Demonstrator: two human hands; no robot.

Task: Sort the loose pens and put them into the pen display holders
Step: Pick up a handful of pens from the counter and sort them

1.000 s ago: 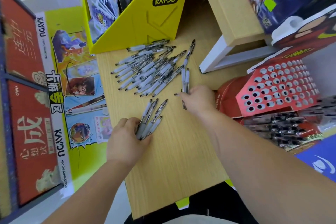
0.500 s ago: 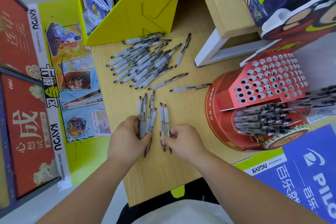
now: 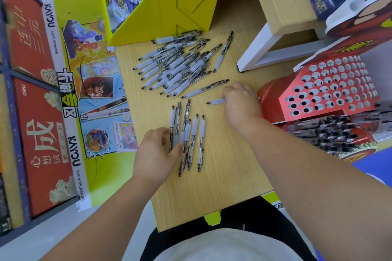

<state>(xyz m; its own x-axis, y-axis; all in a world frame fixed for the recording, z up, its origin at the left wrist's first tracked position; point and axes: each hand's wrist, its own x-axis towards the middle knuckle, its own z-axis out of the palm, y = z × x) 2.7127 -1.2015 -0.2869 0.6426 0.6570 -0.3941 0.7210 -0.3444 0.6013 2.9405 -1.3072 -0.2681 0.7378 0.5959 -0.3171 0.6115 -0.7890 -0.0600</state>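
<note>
Tabletop (image 3: 212,186) space is tight. The red display holder (image 3: 331,89) stands at your right, and the loose pile (image 3: 176,65) lies beyond. Your left hand (image 3: 154,154) curls onto the sorted row (image 3: 191,133), and your right hand (image 3: 241,104) pinches a single pen (image 3: 216,101) near the holder. Sweep it across carelessly and you could knock the row askew.
</note>
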